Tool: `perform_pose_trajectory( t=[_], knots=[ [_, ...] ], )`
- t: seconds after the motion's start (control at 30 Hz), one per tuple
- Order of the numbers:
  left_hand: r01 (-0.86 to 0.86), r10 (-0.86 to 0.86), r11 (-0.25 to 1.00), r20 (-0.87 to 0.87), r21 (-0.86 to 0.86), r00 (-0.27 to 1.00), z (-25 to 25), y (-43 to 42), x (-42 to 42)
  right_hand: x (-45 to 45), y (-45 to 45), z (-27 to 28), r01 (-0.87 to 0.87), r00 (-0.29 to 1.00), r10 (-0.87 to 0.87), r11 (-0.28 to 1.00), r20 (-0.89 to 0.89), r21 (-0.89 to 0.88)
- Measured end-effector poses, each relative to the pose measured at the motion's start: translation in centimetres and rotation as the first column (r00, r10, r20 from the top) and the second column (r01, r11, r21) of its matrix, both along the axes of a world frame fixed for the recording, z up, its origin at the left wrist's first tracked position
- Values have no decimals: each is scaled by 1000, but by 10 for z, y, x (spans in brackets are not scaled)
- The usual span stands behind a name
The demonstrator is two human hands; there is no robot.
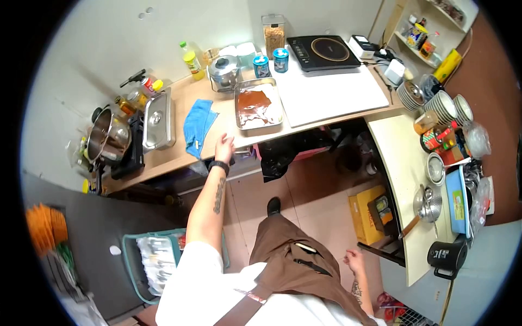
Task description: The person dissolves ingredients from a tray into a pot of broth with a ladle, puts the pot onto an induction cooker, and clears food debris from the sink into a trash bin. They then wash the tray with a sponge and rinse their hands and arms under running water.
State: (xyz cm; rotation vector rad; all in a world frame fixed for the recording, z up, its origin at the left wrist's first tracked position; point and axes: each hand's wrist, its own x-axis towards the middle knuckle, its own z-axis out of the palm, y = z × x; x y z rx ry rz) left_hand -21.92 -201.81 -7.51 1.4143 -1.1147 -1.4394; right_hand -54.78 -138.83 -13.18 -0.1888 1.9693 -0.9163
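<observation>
My left hand (224, 145) is at the front edge of the wooden counter, fingers loosely stretched, with nothing visible in it. Just left of it lies a crumpled blue cloth (199, 127), its corner hanging over the edge. Ahead and to the right stands a rectangular metal tray (260, 129) with a glossy brown layer (254, 106) spread unevenly over a pale base. My right hand (354, 261) hangs low by my right side, away from both counters. Its fingers are slightly bent and apart, and I see nothing held.
A white board (337, 95) and an induction cooker (323, 50) are right of the tray. Behind it stand a lidded metal pot (224, 70) and blue cans (261, 66). A steel pan (157, 122) is at left. A strainer (432, 205) and black mug (447, 255) occupy the right counter.
</observation>
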Motion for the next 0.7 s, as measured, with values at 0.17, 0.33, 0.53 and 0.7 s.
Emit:
perform_pose_trajectory(
  t=[0.17, 0.33, 0.53, 0.7],
  knots=[
    [231, -222, 966, -80, 113, 972, -30, -70, -35, 45, -91, 51, -131, 991, 129, 986, 28, 103],
    [259, -267, 957, 50, 128, 962, -8, -17, -57, 38, -127, 51, -140, 988, 147, 981, -45, 133],
    [176, -179, 978, 22, 113, 984, 9, -88, -36, 25, -250, 66, -208, 976, 209, 978, 54, -25],
    [414, -481, 853, 171, 317, 860, 35, -94, -53, 24, -371, 77, -548, 819, 547, 835, -174, 46]
  ],
)
